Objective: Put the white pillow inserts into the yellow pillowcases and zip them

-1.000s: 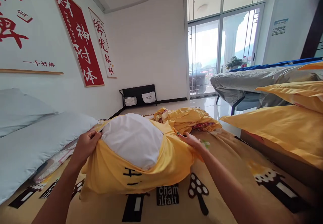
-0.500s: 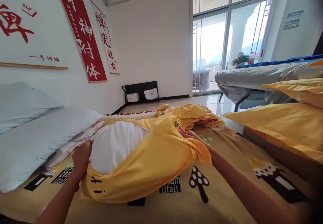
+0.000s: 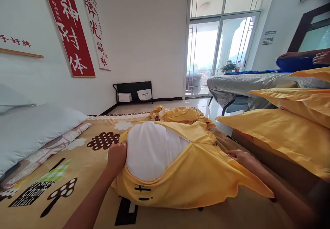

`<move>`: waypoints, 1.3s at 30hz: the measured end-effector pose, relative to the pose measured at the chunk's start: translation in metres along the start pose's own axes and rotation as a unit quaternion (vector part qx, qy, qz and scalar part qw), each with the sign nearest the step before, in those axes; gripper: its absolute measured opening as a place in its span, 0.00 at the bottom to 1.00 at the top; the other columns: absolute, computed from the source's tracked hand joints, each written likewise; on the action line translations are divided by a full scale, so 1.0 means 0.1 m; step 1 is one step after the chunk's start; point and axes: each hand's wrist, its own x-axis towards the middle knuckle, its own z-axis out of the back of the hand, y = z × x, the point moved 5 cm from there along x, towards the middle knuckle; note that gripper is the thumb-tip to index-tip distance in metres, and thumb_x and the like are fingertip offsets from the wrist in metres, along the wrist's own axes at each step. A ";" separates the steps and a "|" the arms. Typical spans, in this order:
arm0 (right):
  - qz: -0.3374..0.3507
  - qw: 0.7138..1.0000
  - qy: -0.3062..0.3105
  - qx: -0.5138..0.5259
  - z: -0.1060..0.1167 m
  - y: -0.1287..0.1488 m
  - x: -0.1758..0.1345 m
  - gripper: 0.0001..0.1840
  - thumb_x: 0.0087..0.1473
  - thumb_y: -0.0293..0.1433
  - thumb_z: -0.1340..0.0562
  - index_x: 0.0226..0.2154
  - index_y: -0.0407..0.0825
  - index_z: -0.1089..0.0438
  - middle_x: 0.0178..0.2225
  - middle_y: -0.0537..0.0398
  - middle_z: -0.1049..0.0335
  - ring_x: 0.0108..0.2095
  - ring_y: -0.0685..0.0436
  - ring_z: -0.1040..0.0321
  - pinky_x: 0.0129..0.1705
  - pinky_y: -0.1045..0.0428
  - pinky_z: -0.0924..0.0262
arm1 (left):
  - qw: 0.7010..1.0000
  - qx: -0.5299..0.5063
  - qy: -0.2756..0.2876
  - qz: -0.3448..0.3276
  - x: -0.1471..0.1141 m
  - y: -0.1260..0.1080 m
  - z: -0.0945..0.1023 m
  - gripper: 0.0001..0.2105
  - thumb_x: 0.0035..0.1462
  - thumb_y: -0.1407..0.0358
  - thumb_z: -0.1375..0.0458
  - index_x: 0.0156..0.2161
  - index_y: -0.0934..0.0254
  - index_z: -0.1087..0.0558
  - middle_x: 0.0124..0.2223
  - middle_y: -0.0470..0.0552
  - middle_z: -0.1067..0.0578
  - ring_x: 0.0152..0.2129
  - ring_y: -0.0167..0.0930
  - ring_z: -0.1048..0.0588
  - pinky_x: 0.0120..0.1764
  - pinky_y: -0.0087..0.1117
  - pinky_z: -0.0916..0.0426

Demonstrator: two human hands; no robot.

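Observation:
A white pillow point(image 3: 151, 153) sits partly inside a yellow pillowcase point(image 3: 201, 177), its white filling bulging out of the wide opening. The bundle rests on a tan patterned bedsheet point(image 3: 87, 174). My left hand point(image 3: 116, 156) is closed at the left side of the opening, gripping the pillowcase edge beside the pillow. On the right, the fingers of my right hand point(image 3: 241, 157) are pinched on the far side of the pillowcase, where a loose corner droops toward my forearm. Black marks show on the front of the case. My right fingertips are partly hidden by the cloth.
Crumpled yellow cloth point(image 3: 180, 115) lies just beyond the bundle. White pillows point(image 3: 51, 126) line the left side. Stacked yellow pillows point(image 3: 278, 126) stand at the right, before a plastic-covered table point(image 3: 239, 83). A co-worker's hand point(image 3: 321, 57) shows at the far right edge near something blue.
My hands have shifted right with the pillow and pillowcase. The case looks stretched further to the right, and more bedsheet shows on the left. The view has turned right, bringing the co-worker's hand in.

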 end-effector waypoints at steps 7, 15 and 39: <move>0.269 0.953 0.130 -0.043 -0.79 1.64 0.33 0.30 0.61 0.46 0.50 0.63 0.56 0.44 0.63 0.51 0.45 0.63 0.39 0.49 0.63 0.39 0.55 | 0.995 -0.069 -0.043 0.051 0.05 -0.37 0.44 0.15 0.59 0.62 0.54 0.29 0.64 0.28 0.29 0.57 0.24 0.31 0.39 0.26 0.35 0.35 0.42; 0.310 0.897 0.256 -0.182 -2.08 1.90 0.02 0.21 0.59 0.36 0.46 0.50 0.43 0.30 0.56 0.40 0.35 0.60 0.37 0.45 0.61 0.38 0.55 | 0.938 -0.330 -0.005 0.102 0.01 0.23 -0.60 0.14 0.48 0.57 0.55 0.17 0.61 0.48 0.18 0.46 0.40 0.20 0.29 0.38 0.27 0.29 0.47; 0.358 0.850 0.277 -0.269 -2.48 2.96 -0.29 0.11 0.47 0.26 0.36 0.37 0.45 0.24 0.41 0.39 0.25 0.47 0.29 0.32 0.52 0.33 0.45 | 0.766 -0.630 -0.101 0.080 0.02 -0.19 0.09 0.19 0.51 0.51 0.47 0.21 0.62 0.46 0.21 0.41 0.48 0.19 0.23 0.48 0.22 0.25 0.49</move>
